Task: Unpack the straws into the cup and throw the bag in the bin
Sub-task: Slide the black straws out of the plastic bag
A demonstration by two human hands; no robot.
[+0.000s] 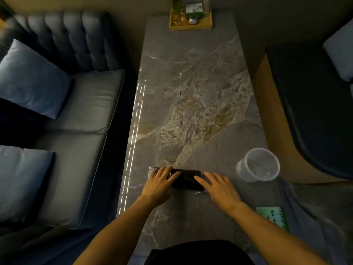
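Both hands flat on bag of straws (188, 178) lying on bench (191, 92): left hand (159, 183) fingers spread over left end, right hand (219, 186) over right end. Clear cup (257, 165) upright, near right. Tray (191, 25) far end.

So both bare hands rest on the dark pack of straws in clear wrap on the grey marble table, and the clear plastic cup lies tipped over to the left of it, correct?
Not quite. The head view shows the clear plastic cup standing upright and empty to the right of the dark pack of straws in clear wrap, not tipped over on the left. The rest holds: left hand and right hand rest on the pack on the grey marble table.
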